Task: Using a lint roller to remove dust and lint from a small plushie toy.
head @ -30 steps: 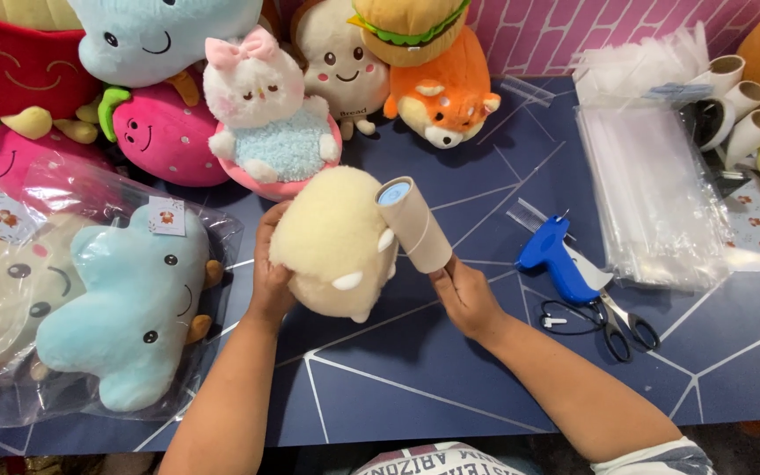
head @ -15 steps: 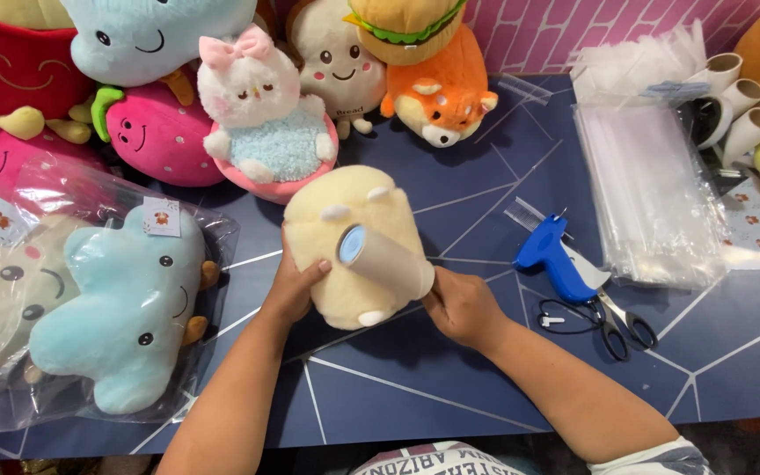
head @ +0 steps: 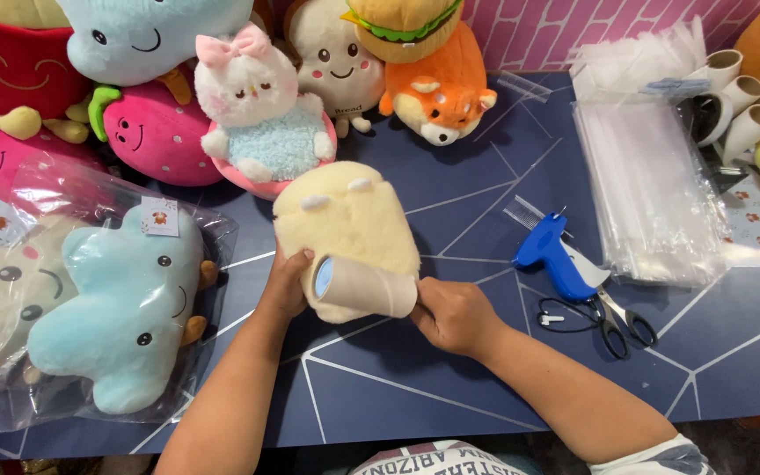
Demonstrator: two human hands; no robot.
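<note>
Cream plush fills the middle of the head view: a soft toy [head: 345, 230] lies on the dark blue table [head: 450, 387], just in front of a white and pink toy with a bow [head: 261, 114]. Across the cream toy's near end rests a beige roller [head: 361, 287], its pale blue end facing left.

From the left, the left hand [head: 285, 286] is curled against the toy's side, with the thumb touching the roller's blue end. From the right, the right hand [head: 452, 315] is closed around the roller's other end, fingers wrapped tight on it.

Left of the arms lies a light blue plush [head: 116, 308] sealed in a clear bag, with more bagged toys beside it. At the back stand a pink strawberry toy [head: 156, 132] and an orange fox toy [head: 442, 97].

On the right, a blue tag gun [head: 554, 261] lies near black scissors [head: 613, 318]. Beyond them sits a stack of clear bags [head: 653, 193], and cardboard tubes [head: 741, 105] show at the far edge.
</note>
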